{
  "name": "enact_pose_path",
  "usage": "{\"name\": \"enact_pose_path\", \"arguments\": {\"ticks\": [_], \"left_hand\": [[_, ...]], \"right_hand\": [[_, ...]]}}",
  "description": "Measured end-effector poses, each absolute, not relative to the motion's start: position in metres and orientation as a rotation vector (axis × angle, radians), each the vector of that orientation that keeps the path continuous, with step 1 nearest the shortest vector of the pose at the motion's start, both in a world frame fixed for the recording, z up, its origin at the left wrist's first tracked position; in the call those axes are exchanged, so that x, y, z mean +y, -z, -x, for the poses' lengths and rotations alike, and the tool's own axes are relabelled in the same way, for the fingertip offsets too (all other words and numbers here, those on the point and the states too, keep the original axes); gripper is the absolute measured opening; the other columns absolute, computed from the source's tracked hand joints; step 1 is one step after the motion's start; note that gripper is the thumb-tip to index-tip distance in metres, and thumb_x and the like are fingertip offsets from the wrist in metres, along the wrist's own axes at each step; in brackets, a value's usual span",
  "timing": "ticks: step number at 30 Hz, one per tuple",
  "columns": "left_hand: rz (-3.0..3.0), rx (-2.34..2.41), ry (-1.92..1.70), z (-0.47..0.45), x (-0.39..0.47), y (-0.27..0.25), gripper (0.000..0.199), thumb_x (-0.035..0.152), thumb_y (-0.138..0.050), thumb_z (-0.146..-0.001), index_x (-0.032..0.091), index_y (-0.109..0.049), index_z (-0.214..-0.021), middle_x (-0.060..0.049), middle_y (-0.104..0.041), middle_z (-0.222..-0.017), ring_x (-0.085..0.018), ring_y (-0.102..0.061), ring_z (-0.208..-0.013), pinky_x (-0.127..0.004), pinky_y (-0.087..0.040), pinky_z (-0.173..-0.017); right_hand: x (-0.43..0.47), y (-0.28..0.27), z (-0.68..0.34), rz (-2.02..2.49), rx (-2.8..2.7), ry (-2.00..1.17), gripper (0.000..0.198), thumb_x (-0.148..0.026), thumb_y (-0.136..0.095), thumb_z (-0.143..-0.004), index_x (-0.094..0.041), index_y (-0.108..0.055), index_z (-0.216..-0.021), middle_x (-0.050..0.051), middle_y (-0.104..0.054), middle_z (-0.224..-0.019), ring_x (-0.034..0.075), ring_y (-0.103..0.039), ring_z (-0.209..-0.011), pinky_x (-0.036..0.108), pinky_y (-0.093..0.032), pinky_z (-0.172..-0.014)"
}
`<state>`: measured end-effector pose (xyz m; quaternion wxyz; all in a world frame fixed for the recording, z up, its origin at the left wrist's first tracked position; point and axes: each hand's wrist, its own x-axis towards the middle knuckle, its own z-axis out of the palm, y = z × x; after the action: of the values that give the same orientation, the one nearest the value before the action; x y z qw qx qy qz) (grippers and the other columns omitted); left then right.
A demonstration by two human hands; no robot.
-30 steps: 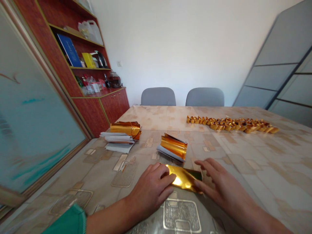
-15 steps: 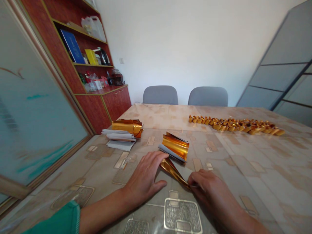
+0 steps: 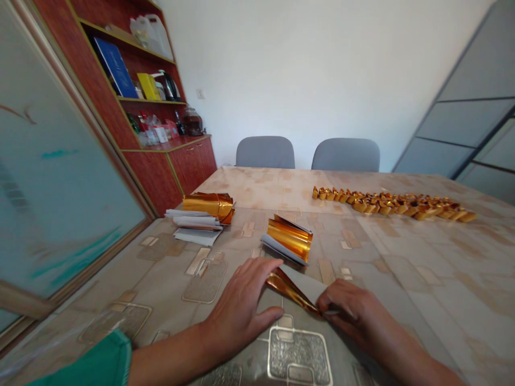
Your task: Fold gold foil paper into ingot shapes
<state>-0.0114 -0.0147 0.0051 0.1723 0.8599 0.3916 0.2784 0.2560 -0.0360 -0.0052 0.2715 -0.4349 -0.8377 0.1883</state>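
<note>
A sheet of gold foil paper [image 3: 293, 291], grey-white on its back, lies on the table before me with a long folded strip along its near side. My left hand [image 3: 250, 303] rests at the sheet's left end, fingers stretched over it and thumb held apart. At the opposite end my right hand [image 3: 349, 304] is closed, pinching the folded corner; its fingertips are partly hidden. Just beyond the sheet stands a small curved stack of gold foil paper [image 3: 290, 239] with grey edges.
Farther left lies a bigger pile of gold foil paper [image 3: 207, 205] with grey sheets [image 3: 197, 235] in front. Many folded gold pieces [image 3: 386, 203] sit in rows at the back right. Two grey chairs [image 3: 265, 152] stand behind the patterned table [image 3: 426, 257]. A red cabinet [image 3: 193, 163] is at left.
My right hand has shifted slightly right and down with the sheet's corner, and more of the pale back shows. My left hand has moved slightly right. The camera view has shifted a little.
</note>
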Motion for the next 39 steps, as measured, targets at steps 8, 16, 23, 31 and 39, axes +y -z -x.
{"name": "enact_pose_path", "arguments": {"ticks": [8,16,23,31,39], "left_hand": [[-2.414,1.119,-0.824,0.004,0.002,-0.013,0.063,0.018,-0.080,-0.073,0.023,-0.047,-0.127,-0.008,-0.055,-0.123,-0.027,-0.052,-0.114,-0.044,-0.045,-0.098],[-2.442,1.203,-0.785,0.008,-0.007,-0.010,0.051,0.026,-0.083,-0.071,0.023,-0.055,-0.114,-0.006,-0.054,-0.113,-0.026,-0.053,-0.105,-0.040,-0.048,-0.088],[-2.389,1.220,-0.783,0.008,-0.003,-0.008,0.043,0.032,-0.077,-0.078,0.023,-0.058,-0.115,-0.005,-0.061,-0.109,-0.025,-0.057,-0.101,-0.038,-0.048,-0.085],[-2.412,1.196,-0.696,0.008,-0.001,0.005,0.026,0.025,-0.064,-0.090,0.023,-0.060,-0.115,-0.002,-0.071,-0.093,-0.022,-0.063,-0.082,-0.035,-0.047,-0.073],[-2.503,1.322,-0.671,0.004,0.000,0.006,0.051,0.028,-0.063,-0.089,0.022,-0.050,-0.138,-0.007,-0.074,-0.103,-0.025,-0.068,-0.085,-0.038,-0.052,-0.075]], "right_hand": [[-0.025,-0.005,-0.261,1.134,-2.357,-0.614,0.023,-0.014,-0.046,-0.096,-0.021,-0.059,-0.079,0.001,-0.064,-0.078,0.015,-0.061,-0.071,0.025,-0.044,-0.065],[-0.030,-0.004,-0.264,1.103,-2.326,-0.651,0.018,-0.008,-0.049,-0.093,-0.022,-0.058,-0.085,0.003,-0.066,-0.086,0.017,-0.061,-0.080,0.028,-0.045,-0.069],[-0.029,0.007,-0.266,1.080,-2.215,-0.734,0.016,-0.015,-0.053,-0.095,-0.023,-0.058,-0.081,0.000,-0.065,-0.081,0.015,-0.061,-0.074,0.025,-0.046,-0.066],[-0.033,-0.003,-0.259,1.342,-2.116,-0.742,0.023,-0.037,-0.055,-0.096,-0.022,-0.066,-0.081,0.003,-0.066,-0.077,0.019,-0.062,-0.070,0.029,-0.047,-0.061],[-0.030,0.021,-0.251,1.525,-2.131,-0.176,0.037,-0.044,-0.054,-0.097,-0.023,-0.061,-0.069,0.003,-0.061,-0.066,0.021,-0.055,-0.062,0.031,-0.037,-0.059]]}}
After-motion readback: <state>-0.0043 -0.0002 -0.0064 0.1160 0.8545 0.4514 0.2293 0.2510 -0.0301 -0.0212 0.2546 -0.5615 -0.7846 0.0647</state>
